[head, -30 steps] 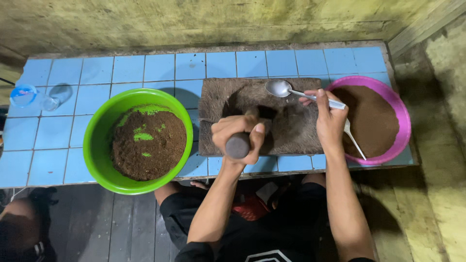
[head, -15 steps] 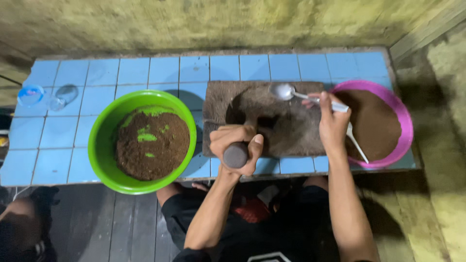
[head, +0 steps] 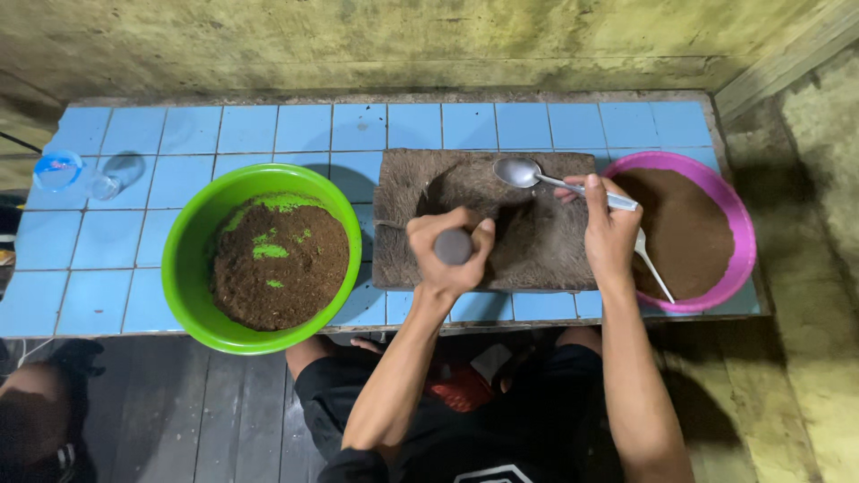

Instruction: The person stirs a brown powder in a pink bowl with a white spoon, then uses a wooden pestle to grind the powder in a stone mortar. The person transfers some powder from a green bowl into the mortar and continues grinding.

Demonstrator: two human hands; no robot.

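Left hand (head: pixel 445 253) wraps tight around the rounded grey stone pestle (head: pixel 453 246), planted upright in the hollow of the rough brown stone grinding slab (head: pixel 537 259) on the blue tiled counter (head: pixel 268 130). Right hand (head: pixel 610 231) pinches a shiny metal spoon (head: pixel 537 174), bowl hovering over the slab's far edge. Green plastic bowl of brown powder (head: pixel 192 241) sits left, pink plastic bowl (head: pixel 741 224) right.

packages: none | labels: none | signs: none | screens: none in view
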